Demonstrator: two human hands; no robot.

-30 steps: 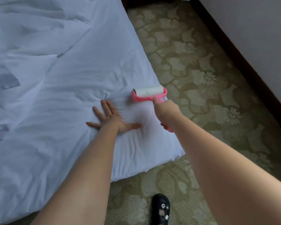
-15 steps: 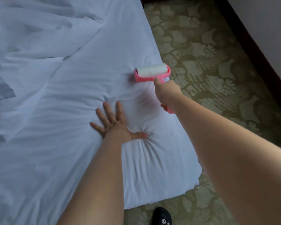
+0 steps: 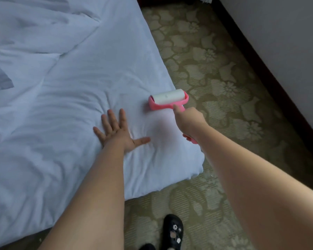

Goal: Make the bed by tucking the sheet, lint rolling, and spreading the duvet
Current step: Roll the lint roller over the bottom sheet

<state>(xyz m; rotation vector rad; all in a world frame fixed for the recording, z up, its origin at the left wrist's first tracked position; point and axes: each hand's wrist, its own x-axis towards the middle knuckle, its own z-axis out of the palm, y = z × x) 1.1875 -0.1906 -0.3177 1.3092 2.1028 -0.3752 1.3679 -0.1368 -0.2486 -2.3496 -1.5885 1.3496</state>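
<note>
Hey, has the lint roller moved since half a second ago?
Yes. The lint roller has come back toward the near corner of the bed, along its right edge.

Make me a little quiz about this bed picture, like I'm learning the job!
1. True or false: the left hand lies flat on the sheet.
2. Which hand holds the lint roller? A) left B) right
3. Fill in: the shoe stands on the ____.

Key: 1 true. 2 B. 3 carpet.
</note>
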